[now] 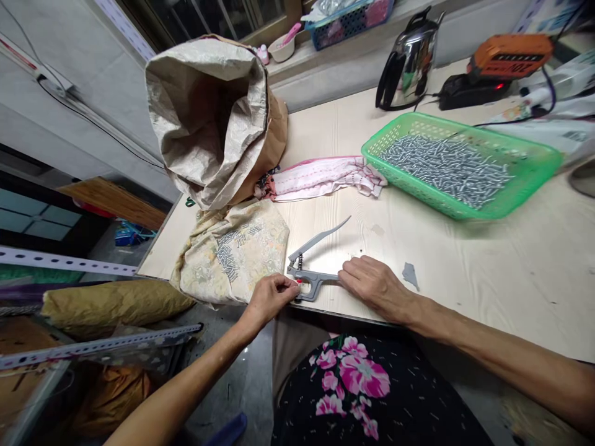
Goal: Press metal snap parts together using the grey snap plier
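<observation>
A grey lever tool (317, 285) with a spring and a small red tip lies at the table's front edge. Its upper lever (320, 238) stands raised at an angle. My right hand (372, 286) is closed round the end of the lower handle. My left hand (273, 296) is pinched at the tool's head, next to the red tip; what its fingertips hold, if anything, is too small to make out. Left of the tool, small metal pins (227, 257) lie scattered on a patterned cloth (267, 238).
A green basket (465, 207) full of similar metal pins stands at the right. Behind the cloth, a large open sack (209, 124) leans beside a pink-and-white cloth (320, 176). A kettle (409, 62) and an orange battery device (509, 56) are at the back. A grey scrap (409, 274) lies near my right hand.
</observation>
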`<state>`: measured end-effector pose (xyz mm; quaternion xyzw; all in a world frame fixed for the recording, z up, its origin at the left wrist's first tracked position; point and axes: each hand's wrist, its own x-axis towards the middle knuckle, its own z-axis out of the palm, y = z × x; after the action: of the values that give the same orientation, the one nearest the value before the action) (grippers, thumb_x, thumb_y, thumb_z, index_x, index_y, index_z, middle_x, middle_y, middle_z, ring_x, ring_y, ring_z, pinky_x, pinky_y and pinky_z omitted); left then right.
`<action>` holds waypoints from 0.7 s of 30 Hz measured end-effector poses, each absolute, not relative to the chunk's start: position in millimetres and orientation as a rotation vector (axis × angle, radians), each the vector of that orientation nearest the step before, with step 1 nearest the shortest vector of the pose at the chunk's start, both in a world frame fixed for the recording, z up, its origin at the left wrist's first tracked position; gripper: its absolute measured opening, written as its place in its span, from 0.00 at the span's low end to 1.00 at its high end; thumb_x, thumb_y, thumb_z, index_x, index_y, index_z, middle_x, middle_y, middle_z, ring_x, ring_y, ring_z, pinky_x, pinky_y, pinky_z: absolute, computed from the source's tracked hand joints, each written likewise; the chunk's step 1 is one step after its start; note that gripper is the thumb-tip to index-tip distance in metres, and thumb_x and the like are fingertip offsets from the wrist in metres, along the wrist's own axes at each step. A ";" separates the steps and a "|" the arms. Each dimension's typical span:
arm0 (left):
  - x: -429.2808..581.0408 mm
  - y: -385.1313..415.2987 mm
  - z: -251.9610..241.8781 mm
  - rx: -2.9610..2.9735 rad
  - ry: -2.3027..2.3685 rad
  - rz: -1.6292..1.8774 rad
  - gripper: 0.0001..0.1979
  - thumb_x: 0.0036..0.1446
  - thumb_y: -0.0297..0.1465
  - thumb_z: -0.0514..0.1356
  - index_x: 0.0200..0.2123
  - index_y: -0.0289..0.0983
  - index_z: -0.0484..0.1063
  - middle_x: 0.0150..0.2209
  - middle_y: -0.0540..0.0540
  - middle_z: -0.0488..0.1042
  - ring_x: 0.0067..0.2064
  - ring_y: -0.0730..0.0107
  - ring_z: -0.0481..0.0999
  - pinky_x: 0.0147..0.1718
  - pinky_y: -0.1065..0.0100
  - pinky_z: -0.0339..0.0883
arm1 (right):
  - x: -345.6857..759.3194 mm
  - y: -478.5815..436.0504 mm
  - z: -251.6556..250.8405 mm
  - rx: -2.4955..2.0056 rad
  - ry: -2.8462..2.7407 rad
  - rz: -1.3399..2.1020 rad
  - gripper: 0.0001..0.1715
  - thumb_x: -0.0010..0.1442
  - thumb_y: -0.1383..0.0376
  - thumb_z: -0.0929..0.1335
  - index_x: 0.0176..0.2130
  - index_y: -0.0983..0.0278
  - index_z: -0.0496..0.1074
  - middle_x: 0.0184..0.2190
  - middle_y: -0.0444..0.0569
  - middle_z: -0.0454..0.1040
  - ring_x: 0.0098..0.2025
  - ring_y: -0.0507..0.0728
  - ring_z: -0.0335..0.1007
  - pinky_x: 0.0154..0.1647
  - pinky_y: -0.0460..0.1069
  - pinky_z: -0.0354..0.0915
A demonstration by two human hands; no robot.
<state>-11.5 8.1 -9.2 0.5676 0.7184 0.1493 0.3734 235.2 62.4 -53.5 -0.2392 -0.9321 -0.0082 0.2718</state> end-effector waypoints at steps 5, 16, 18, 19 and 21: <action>-14.5 16.3 -12.3 1.306 1.828 0.292 0.15 0.47 0.41 0.62 0.27 0.33 0.77 0.20 0.50 0.73 0.24 0.71 0.70 0.24 0.73 0.60 | 234.8 63.2 -61.2 -0.672 -2.504 -0.026 0.15 0.64 0.76 0.60 0.27 0.64 0.64 0.26 0.46 0.64 0.28 0.54 0.52 0.31 0.51 0.48; -9.9 22.6 -14.6 0.889 1.756 0.396 0.11 0.41 0.33 0.69 0.23 0.32 0.73 0.18 0.52 0.70 0.21 0.77 0.69 0.24 0.74 0.65 | 236.1 64.5 -69.1 -0.718 -2.559 0.096 0.14 0.65 0.74 0.59 0.29 0.64 0.64 0.28 0.47 0.65 0.29 0.54 0.54 0.32 0.51 0.50; -12.1 26.6 -13.4 0.922 1.720 0.323 0.11 0.39 0.34 0.69 0.22 0.31 0.74 0.17 0.52 0.71 0.21 0.77 0.68 0.23 0.74 0.65 | 236.2 64.6 -68.8 -0.712 -2.568 0.106 0.14 0.66 0.74 0.59 0.29 0.64 0.64 0.28 0.47 0.65 0.29 0.54 0.54 0.32 0.51 0.49; -13.3 28.9 -13.0 0.942 1.699 0.279 0.12 0.39 0.34 0.69 0.22 0.31 0.74 0.17 0.52 0.71 0.21 0.77 0.68 0.23 0.74 0.65 | 236.3 64.7 -68.6 -0.710 -2.573 0.113 0.14 0.66 0.74 0.59 0.29 0.64 0.64 0.28 0.47 0.65 0.29 0.54 0.54 0.32 0.51 0.49; -15.1 33.0 -12.5 0.964 1.668 0.202 0.14 0.37 0.36 0.70 0.21 0.32 0.74 0.17 0.52 0.70 0.20 0.77 0.68 0.22 0.74 0.65 | 236.2 65.1 -68.2 -0.708 -2.584 0.131 0.14 0.66 0.74 0.59 0.29 0.64 0.64 0.28 0.47 0.66 0.29 0.54 0.55 0.33 0.51 0.49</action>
<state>-15.1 33.0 -12.5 0.4103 0.7095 0.0857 0.5665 236.2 65.1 -68.2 -0.2571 -0.9380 0.0475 0.2274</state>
